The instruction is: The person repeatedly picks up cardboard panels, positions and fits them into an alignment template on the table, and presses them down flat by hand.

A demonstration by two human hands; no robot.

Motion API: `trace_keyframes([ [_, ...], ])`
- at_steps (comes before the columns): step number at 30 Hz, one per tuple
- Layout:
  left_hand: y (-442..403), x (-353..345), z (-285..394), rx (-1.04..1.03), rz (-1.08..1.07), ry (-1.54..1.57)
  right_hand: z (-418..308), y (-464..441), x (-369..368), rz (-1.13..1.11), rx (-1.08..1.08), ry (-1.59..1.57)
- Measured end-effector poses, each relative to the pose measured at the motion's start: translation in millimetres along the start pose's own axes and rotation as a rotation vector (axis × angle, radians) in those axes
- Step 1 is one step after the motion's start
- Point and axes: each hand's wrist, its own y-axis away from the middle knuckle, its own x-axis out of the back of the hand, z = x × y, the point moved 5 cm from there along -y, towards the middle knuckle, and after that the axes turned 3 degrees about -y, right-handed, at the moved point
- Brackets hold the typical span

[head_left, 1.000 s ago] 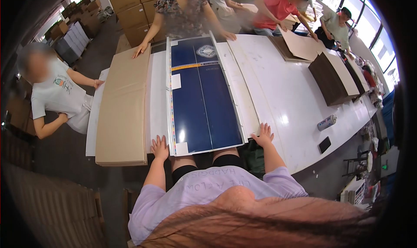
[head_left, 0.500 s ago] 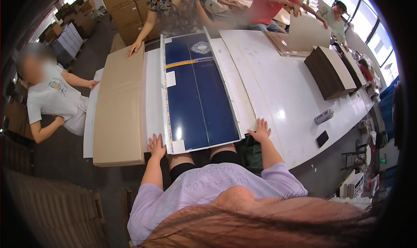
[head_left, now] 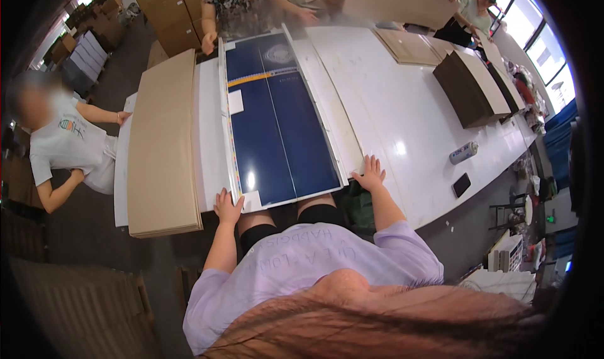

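Note:
A dark blue printed sheet (head_left: 277,126) with a yellow stripe, a round white emblem and white margins lies lengthwise before me. My left hand (head_left: 227,207) is at its near left corner, fingers spread. My right hand (head_left: 371,173) rests with fingers apart on the near edge of the pale board (head_left: 336,117), just right of the sheet. Neither hand grips anything that I can see. To the left of the sheet lies a stack of brown cardboard (head_left: 162,145).
Across the white table (head_left: 402,164), a person in a patterned top (head_left: 233,6) stands; another in white (head_left: 72,139) is at left. On the right are a spray can (head_left: 464,152), a phone (head_left: 462,185) and a dark board stack (head_left: 472,91). Behind, someone holds a large brown board (head_left: 399,5).
The view has shifted, so the table appears further left and higher. The person opposite has lifted a hand off the cardboard stack. At the back, a brown board has been raised and moved left.

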Motion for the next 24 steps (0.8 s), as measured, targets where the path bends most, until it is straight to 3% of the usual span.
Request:
trace_keyframes([
  [3,2.0,-8.9,0.9,-0.009,0.108,-0.071,-1.1,-0.4,0.6,0.007,0.005,-0.002],
  [11,11.4,0.9,-5.2,-0.057,0.064,-0.086,4.1,-5.1,0.7,0.016,0.019,-0.021],
  [13,11.7,3.4,-1.6,-0.071,0.024,-0.108,6.7,-12.6,-5.9,0.03,-0.004,-0.061],
  [17,15.1,22.4,13.8,-0.069,0.147,-0.099,2.1,-33.3,15.4,0.168,-0.001,-0.287],
  [20,4.0,50.0,59.5,-0.274,0.308,0.055,10.7,-100.0,2.0,0.129,0.165,-1.115],
  [21,-2.5,51.1,78.5,-0.365,0.289,0.141,-7.4,-88.4,26.2,-0.018,-0.025,-1.388],
  [24,-20.9,43.8,144.8,-0.57,0.185,0.376,-5.7,-137.3,13.4,-0.095,-0.055,-1.902],
])
